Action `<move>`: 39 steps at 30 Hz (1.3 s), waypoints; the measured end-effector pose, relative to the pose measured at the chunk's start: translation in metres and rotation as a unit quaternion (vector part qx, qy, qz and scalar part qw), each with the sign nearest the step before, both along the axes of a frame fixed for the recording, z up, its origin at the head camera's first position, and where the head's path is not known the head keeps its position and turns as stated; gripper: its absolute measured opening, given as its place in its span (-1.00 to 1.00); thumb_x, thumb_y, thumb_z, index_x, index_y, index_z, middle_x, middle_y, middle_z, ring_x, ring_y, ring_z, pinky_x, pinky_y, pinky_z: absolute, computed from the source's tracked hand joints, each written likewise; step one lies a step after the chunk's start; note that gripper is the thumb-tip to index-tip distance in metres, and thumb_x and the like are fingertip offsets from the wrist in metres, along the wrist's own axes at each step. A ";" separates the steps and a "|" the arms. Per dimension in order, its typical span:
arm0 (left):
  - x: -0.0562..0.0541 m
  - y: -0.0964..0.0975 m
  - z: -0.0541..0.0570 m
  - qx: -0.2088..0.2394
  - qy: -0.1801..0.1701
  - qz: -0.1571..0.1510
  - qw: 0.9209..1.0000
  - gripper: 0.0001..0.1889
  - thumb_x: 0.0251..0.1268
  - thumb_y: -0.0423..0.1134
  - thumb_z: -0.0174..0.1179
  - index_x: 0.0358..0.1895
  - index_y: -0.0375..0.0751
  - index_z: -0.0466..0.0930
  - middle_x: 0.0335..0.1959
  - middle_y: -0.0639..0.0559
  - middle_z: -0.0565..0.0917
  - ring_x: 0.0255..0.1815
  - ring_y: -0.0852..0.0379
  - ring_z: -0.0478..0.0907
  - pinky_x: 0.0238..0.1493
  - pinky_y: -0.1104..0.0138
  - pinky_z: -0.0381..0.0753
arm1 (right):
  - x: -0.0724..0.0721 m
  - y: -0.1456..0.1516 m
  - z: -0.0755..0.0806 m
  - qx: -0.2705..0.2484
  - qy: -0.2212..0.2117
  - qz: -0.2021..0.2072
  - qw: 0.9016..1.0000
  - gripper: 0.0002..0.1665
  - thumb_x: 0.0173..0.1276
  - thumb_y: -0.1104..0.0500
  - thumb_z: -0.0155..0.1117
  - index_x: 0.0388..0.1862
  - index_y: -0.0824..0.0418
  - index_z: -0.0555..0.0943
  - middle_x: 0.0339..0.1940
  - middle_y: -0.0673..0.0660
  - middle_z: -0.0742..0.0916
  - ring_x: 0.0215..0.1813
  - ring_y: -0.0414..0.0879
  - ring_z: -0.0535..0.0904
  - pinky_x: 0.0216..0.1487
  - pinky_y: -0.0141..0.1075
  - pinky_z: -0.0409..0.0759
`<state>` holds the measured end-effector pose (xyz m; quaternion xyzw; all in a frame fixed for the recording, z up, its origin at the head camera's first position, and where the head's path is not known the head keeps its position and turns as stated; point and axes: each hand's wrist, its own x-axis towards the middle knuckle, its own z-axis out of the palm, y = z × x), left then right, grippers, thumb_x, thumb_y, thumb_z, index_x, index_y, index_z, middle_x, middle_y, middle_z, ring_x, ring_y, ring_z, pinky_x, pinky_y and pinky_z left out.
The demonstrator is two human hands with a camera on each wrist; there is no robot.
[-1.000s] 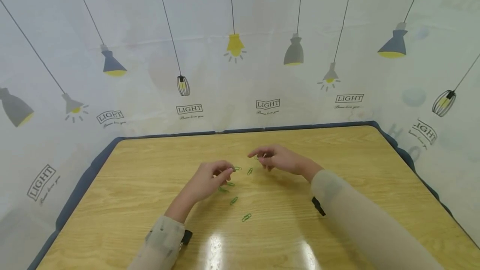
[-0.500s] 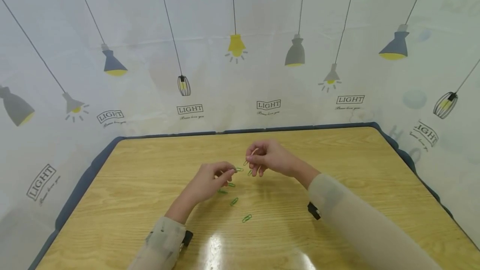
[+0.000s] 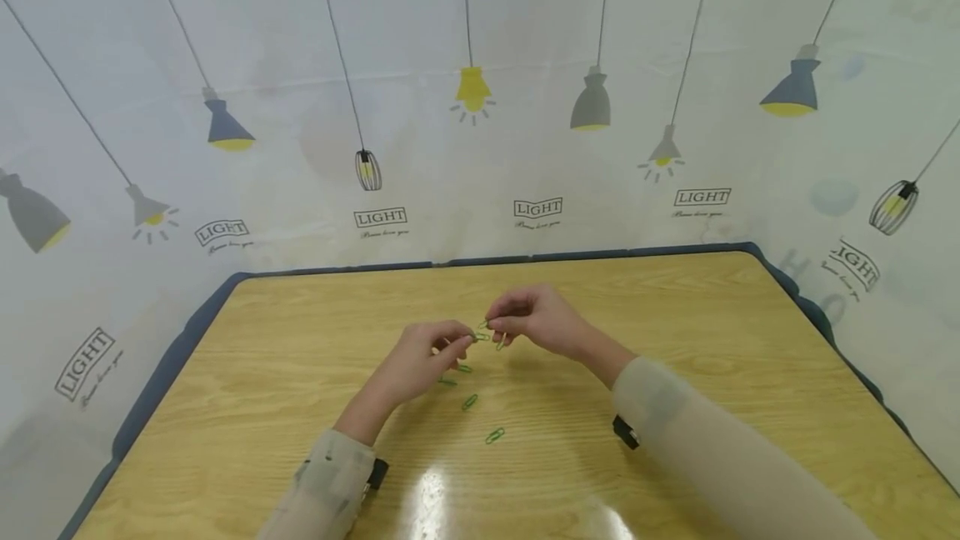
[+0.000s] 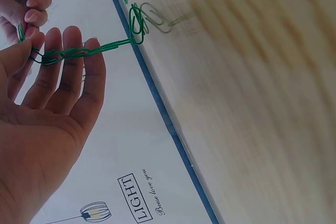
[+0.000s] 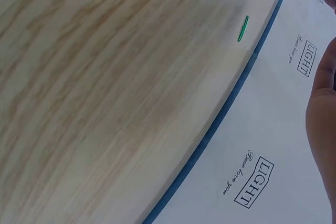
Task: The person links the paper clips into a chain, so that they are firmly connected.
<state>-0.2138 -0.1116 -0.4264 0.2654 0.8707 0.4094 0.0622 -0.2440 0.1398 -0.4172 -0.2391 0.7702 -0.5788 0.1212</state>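
Note:
My left hand (image 3: pixel 418 361) pinches one end of a chain of green paper clips (image 4: pixel 79 52) between thumb and index finger. In the left wrist view the chain runs past the spread other fingers, its far clips at the wooden surface. Facing it, my right hand (image 3: pixel 546 322) pinches a single green paper clip (image 4: pixel 20 32) by its fingertips, close to the left fingertips. Only part of the right hand (image 5: pixel 321 108) enters the right wrist view, at its edge. Below the hands, a loose green clip (image 3: pixel 469 402) and another one (image 3: pixel 494 436) lie on the table.
The wooden table (image 3: pixel 675 407) has a dark blue edge (image 3: pixel 337 272). One more green clip (image 3: pixel 501 342) shows just under the right fingers. Behind the table hangs a pale cloth (image 3: pixel 300 107) printed with lamps and the word LIGHT.
My right hand has come left with the paper clip, closing in on the left fingertips, its fingers drawn together. The left hand and the loose clips below have stayed nearly still.

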 end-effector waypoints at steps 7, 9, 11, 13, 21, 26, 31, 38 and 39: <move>0.000 0.000 -0.001 -0.003 0.003 0.001 1.000 -0.73 0.69 -0.21 0.12 0.17 -0.24 0.73 -0.08 -0.19 0.82 -0.22 0.08 0.75 -0.21 0.36 0.73 | 0.002 -0.006 -0.002 0.013 -0.005 -0.010 1.000 -0.85 0.55 0.29 0.35 -0.02 0.34 0.76 -0.16 0.23 0.84 -0.09 0.21 0.80 0.06 0.28 0.73; 0.000 0.001 -0.002 -0.003 0.001 0.003 1.000 -0.73 0.69 -0.19 0.13 0.17 -0.20 0.74 -0.08 -0.17 0.82 -0.23 0.10 0.75 -0.22 0.36 0.73 | 0.003 -0.007 -0.001 0.016 -0.007 -0.010 1.000 -0.85 0.54 0.29 0.35 -0.02 0.33 0.76 -0.15 0.25 0.84 -0.11 0.16 0.80 0.07 0.29 0.73; 0.000 0.001 -0.002 -0.003 0.002 0.004 1.000 -0.75 0.69 -0.20 0.13 0.17 -0.17 0.74 -0.07 -0.17 0.82 -0.23 0.10 0.75 -0.22 0.35 0.74 | 0.003 -0.008 0.000 0.019 -0.008 -0.008 1.000 -0.86 0.54 0.30 0.36 -0.02 0.33 0.76 -0.15 0.27 0.84 -0.14 0.08 0.80 0.08 0.30 0.73; 0.000 0.001 -0.002 -0.004 -0.001 0.007 1.000 -0.75 0.69 -0.20 0.14 0.17 -0.14 0.74 -0.06 -0.16 0.82 -0.22 0.09 0.75 -0.22 0.35 0.73 | 0.004 -0.008 0.000 0.023 -0.009 -0.006 1.000 -0.86 0.53 0.30 0.36 -0.02 0.32 0.76 -0.14 0.27 0.83 -0.16 0.00 0.79 0.08 0.30 0.73; 0.001 0.000 0.002 -0.002 -0.018 0.011 1.000 -0.75 0.69 -0.22 0.13 0.19 -0.15 0.73 -0.03 -0.20 0.82 -0.20 0.09 0.74 -0.20 0.34 0.73 | 0.003 -0.008 0.003 0.037 -0.011 -0.009 0.999 -0.87 0.54 0.29 0.36 -0.03 0.28 0.77 -0.14 0.23 0.84 -0.09 0.15 0.79 0.09 0.26 0.74; 0.001 -0.001 0.003 0.001 -0.025 0.015 1.000 -0.74 0.69 -0.22 0.12 0.19 -0.17 0.73 -0.08 -0.20 0.80 -0.21 0.12 0.73 -0.21 0.34 0.73 | 0.004 -0.002 0.006 0.036 -0.012 -0.004 0.999 -0.88 0.54 0.31 0.34 -0.04 0.30 0.76 -0.08 0.36 0.81 0.00 0.35 0.75 0.11 0.29 0.72; 0.000 -0.002 0.002 0.005 -0.027 0.012 1.000 -0.73 0.71 -0.17 0.11 0.14 -0.19 0.74 -0.11 -0.20 0.79 -0.21 0.08 0.72 -0.20 0.32 0.73 | 0.004 0.004 0.009 0.042 -0.005 -0.009 0.999 -0.89 0.54 0.31 0.34 -0.05 0.29 0.76 -0.10 0.31 0.82 0.01 0.39 0.73 0.10 0.29 0.72; -0.001 -0.002 0.001 0.007 -0.034 0.004 0.999 -0.71 0.71 -0.15 0.10 0.16 -0.20 0.73 -0.19 -0.07 0.79 -0.20 0.03 0.74 -0.19 0.30 0.73 | 0.006 0.005 0.011 0.033 -0.008 -0.019 0.999 -0.88 0.53 0.28 0.37 -0.06 0.29 0.77 -0.16 0.19 0.84 -0.02 0.33 0.77 0.09 0.29 0.71; -0.002 -0.002 0.000 0.007 -0.037 0.003 0.999 -0.71 0.71 -0.15 0.11 0.19 -0.21 0.71 -0.19 -0.06 0.79 -0.19 0.00 0.75 -0.20 0.30 0.73 | 0.006 0.004 0.011 0.029 -0.008 -0.022 0.999 -0.88 0.53 0.28 0.37 -0.06 0.30 0.77 -0.17 0.15 0.84 -0.03 0.33 0.77 0.08 0.29 0.72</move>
